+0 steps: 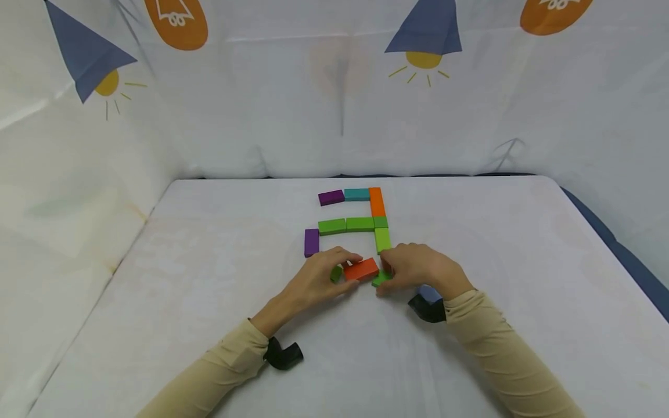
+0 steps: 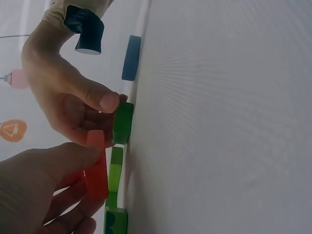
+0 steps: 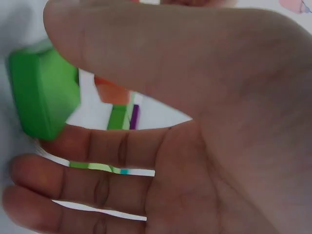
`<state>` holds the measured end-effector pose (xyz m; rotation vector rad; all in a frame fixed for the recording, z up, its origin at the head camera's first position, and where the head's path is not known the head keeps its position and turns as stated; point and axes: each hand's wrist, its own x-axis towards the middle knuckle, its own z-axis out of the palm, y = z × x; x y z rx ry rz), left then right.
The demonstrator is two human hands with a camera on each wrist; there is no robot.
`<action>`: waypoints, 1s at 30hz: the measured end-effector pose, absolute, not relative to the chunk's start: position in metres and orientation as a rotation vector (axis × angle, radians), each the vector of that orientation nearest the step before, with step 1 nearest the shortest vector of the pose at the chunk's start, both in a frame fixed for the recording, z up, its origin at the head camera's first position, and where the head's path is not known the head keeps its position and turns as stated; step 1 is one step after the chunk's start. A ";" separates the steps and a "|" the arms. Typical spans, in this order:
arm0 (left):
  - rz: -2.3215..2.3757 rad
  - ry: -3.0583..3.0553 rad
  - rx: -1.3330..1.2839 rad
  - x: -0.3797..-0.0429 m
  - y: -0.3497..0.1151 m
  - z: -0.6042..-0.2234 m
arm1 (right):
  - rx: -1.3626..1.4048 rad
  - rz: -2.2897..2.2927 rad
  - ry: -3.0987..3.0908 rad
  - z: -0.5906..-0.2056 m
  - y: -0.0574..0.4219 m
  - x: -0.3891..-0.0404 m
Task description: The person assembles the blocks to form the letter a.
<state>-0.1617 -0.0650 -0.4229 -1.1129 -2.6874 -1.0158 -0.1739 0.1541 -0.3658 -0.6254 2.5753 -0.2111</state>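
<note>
Head view: the fingers of my left hand (image 1: 317, 278) pinch the red block (image 1: 362, 269) near its left end, and those of my right hand (image 1: 420, 267) pinch the green block (image 1: 380, 280) just beside it, over the desk (image 1: 235, 244). If I bring the red one in at a slant, it could knock its neighbour crooked; pushing too far forward might shove the lime block (image 1: 382, 240). A low right wrist could sweep the blue block (image 2: 130, 57) aside.
</note>
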 end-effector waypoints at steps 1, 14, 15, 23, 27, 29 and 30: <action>-1.012 -2.686 -1.118 -0.162 -0.065 -0.423 | -0.631 -0.199 2.582 -0.366 0.153 -0.173; -0.976 -2.684 -1.138 -0.163 -0.063 -0.422 | -0.590 -0.165 2.587 -0.364 0.163 -0.181; -0.972 -2.686 -1.138 -0.163 -0.063 -0.422 | -0.595 -0.169 2.590 -0.364 0.165 -0.182; -0.959 -2.684 -1.138 -0.164 -0.062 -0.424 | -0.626 -0.219 2.604 -0.363 0.172 -0.188; -0.947 -2.692 -1.130 -0.164 -0.062 -0.426 | -0.629 -0.234 2.608 -0.363 0.172 -0.189; -0.944 -2.696 -1.123 -0.164 -0.063 -0.426 | -0.632 -0.246 2.612 -0.364 0.171 -0.190; -0.942 -2.699 -1.120 -0.164 -0.063 -0.426 | -0.635 -0.252 2.615 -0.364 0.171 -0.190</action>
